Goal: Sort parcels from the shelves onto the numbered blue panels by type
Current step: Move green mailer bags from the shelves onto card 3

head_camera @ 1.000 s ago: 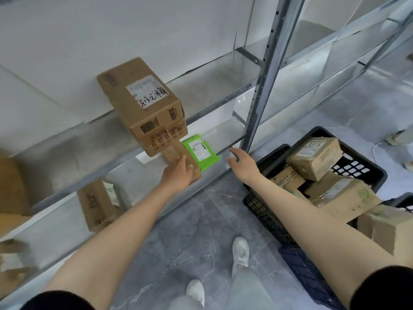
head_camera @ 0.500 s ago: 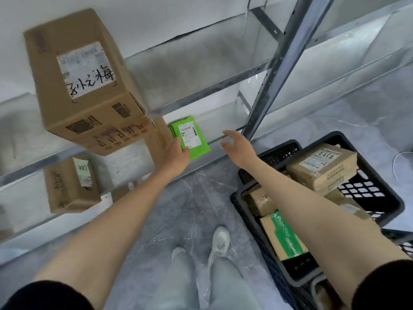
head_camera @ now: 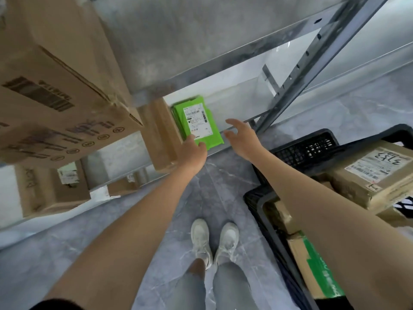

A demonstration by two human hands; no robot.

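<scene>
The green parcel (head_camera: 196,121) lies flat on the lower shelf, well to the left of the grey upright post (head_camera: 301,79), with a slim brown box (head_camera: 161,135) touching its far side from that post. Its long axis runs front to back, from the shelf lip in toward the wall, so a short end faces the person, who bends over it.

The left hand (head_camera: 193,153) is the nearer one. Its fingertips rest on the parcel's near corner, the corner farthest from the post. From here the knuckles hide the underside, so I cannot tell whether it has pinched the edge or only touches it.

The right hand (head_camera: 242,137) holds nothing. It hovers with fingers straight and spread, between the parcel and the post, just beside the parcel's post-side long edge but apart from it.

I reckon the pick turns on this: left draws the short end out over the lip, right closes in from the post side.
</scene>
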